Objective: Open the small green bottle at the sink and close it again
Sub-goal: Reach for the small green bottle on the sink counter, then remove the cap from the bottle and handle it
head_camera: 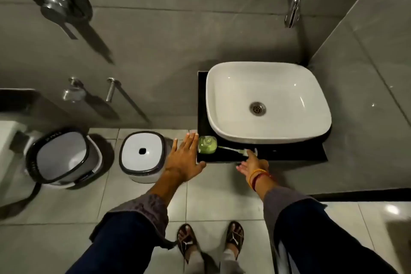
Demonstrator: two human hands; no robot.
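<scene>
The small green bottle (207, 144) stands upright on the front left corner of the black counter (289, 153), just in front of the white sink (268, 101). My left hand (185, 158) is flat and spread just left of the bottle, fingertips beside it, thumb at the counter's front edge, holding nothing. My right hand (251, 162) reaches over the counter's front edge, its fingers at the end of a green and white toothbrush (233, 150) lying right of the bottle; whether it grips the toothbrush is unclear.
A wall tap (291, 9) hangs above the sink. On the tiled floor to the left stand a white stool with a hole (142, 155) and a white bucket (64, 158). My sandalled feet (209, 240) are below. Grey tiled walls enclose the corner.
</scene>
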